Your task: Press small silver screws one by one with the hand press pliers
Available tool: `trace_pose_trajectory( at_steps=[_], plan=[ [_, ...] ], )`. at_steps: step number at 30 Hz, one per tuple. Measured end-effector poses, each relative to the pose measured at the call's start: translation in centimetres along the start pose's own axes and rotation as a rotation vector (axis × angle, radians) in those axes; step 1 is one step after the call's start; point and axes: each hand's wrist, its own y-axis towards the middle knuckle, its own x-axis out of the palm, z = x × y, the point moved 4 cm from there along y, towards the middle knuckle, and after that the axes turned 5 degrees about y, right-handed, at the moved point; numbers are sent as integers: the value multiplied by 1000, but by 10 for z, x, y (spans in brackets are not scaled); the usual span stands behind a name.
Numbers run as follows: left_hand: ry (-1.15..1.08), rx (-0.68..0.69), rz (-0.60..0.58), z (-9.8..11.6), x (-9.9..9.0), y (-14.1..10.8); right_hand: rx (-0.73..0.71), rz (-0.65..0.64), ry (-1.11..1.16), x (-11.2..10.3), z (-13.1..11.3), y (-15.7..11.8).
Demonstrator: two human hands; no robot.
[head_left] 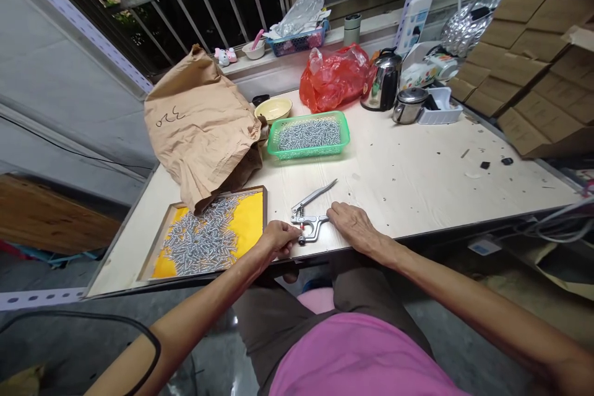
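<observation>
A pair of snap-fastener pliers (317,226) lies near the table's front edge, its upper handle raised and a small red part at its jaw. My right hand (353,224) is closed round the end of the lower handle. Beside the jaw, my left hand (280,237) is pinched; whatever its fingertips hold is too small to make out. To the left, a shallow tray (265,213) with a yellow lining carries many small silver metal pieces (202,238). Similar pieces fill a green plastic basket (308,153) behind the pliers.
A crumpled brown paper sack (204,130) leans over the tray's back edge. Further back are a yellow bowl (273,109), a red plastic bag (331,80), a kettle (384,80) and a metal pot (409,108). Stacked cardboard boxes (524,62) stand at the right.
</observation>
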Motion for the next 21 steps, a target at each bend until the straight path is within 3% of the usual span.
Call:
trace_pose_trajectory(
  at_steps=[8,16,21],
  plan=[
    [156,50,-24,-2,6,-12,-51,104,-37,1,-4,-8],
    [124,54,45,-8,14,-23,-34,67,-56,1,-5,-8],
    [89,32,47,-3,19,-25,-14,162,-44,3,-1,-19]
  ],
)
